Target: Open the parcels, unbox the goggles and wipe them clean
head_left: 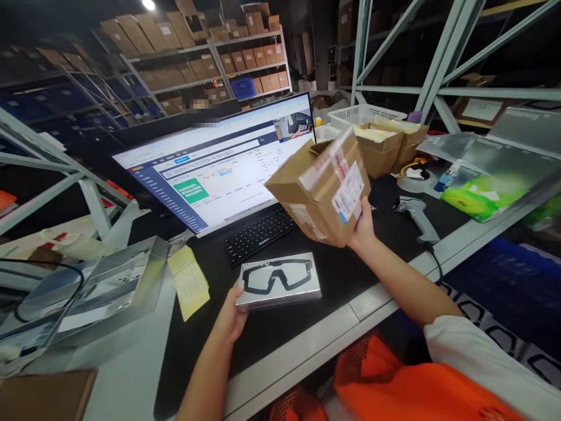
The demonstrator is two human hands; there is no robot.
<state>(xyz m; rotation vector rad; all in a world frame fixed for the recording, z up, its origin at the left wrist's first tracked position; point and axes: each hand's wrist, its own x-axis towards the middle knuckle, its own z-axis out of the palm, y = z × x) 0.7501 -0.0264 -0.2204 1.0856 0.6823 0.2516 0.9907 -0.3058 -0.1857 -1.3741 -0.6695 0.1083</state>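
so going by the keyboard (258, 237) as the reference point: the left hand (232, 314) is just on the near side of it, off toward its left end, and it's got a white box (278, 279) pinched by the left end, thumb along the edge. the other fingers are tucked out of sight so i can't tell how far they curl round. the box has dark-framed glasses printed on top and it's right in front of the keyboard; can't tell if its underside touches the black mat (333, 275) or sits slightly above it.

the right hand (363, 225) is past the keyboard's right end, gripping a cardboard box (318, 202) by its lower right corner, fingers partly spread on the side and the rest hidden. that box is tipped over, held up above the keyboard's right end and blocking the view of it. there's a white shipping label (348, 193) on one side and shiny tape along an upper edge.

other stuff: the monitor (210, 196) is lit up right behind the keyboard, a yellow notepad (189, 283) lies to its left, and a barcode scanner (418, 219) lies well off to its right, with a bright green package (484, 197) even further right.
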